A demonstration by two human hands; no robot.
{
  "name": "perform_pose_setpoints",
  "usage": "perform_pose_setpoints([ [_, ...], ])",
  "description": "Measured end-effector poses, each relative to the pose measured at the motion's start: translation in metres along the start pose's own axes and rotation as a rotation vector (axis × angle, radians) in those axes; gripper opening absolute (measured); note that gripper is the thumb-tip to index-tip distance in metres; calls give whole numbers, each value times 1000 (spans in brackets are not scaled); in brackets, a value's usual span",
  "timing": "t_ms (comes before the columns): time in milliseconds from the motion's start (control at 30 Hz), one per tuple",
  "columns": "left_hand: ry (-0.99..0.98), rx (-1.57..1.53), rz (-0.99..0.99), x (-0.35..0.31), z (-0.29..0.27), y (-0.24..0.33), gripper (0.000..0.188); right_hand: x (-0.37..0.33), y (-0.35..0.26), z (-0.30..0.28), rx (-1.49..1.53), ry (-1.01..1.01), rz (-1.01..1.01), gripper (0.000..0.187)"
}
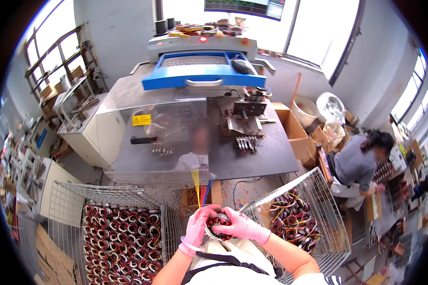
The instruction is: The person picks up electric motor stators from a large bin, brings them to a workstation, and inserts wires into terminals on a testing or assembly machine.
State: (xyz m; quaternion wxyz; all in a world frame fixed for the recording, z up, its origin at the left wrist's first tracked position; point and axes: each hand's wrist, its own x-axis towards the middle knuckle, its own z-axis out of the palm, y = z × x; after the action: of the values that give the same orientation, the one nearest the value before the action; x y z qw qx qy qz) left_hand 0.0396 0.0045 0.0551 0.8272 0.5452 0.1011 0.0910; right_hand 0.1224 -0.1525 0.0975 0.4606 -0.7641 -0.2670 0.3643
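Observation:
Close to my lap I hold a motor stator [218, 221], a dark ring with red windings inside. My left hand [195, 230], in a pink glove with a band at the wrist, grips its left side. Around its right side closes my right hand [244, 228], also gloved in pink. Yellow lead wires [196, 184] and blue and red ones run upward from near my left fingers toward the table edge. Part of the stator's rim is covered by my fingers.
Wire baskets of stators stand on the left [121, 232] and right [295, 221]. Ahead, a dark worktable [266, 164] carries a clear guard [171, 142], a metal fixture [245, 116] and a machine with a blue drawer [204, 80]. A co-worker [361, 164] sits at the right.

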Motion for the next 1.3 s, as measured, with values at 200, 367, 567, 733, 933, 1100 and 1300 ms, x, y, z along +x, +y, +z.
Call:
perform_pose_setpoints([
  [200,229,-1007,271,44,-45,8,36,19,-23,-17,29,114,39,50],
  [367,566,-954,505,93,-72,41,38,29,5,-80,-90,230,-170,41],
  [567,411,922,-115,92,-108,39,21,52,62,-198,74,340,-6,37],
  [733,-58,1081,-211,147,35,-7,39,84,77,-247,60,354,-56,41],
  [933,379,320,-13,279,116,26,33,108,75,-269,-195,357,-194,39],
  [1100,505,171,45,285,102,19,18,172,92,-303,-874,366,-580,34],
  [1300,350,45,40,284,73,-43,23,289,100,-320,-712,543,-498,47],
])
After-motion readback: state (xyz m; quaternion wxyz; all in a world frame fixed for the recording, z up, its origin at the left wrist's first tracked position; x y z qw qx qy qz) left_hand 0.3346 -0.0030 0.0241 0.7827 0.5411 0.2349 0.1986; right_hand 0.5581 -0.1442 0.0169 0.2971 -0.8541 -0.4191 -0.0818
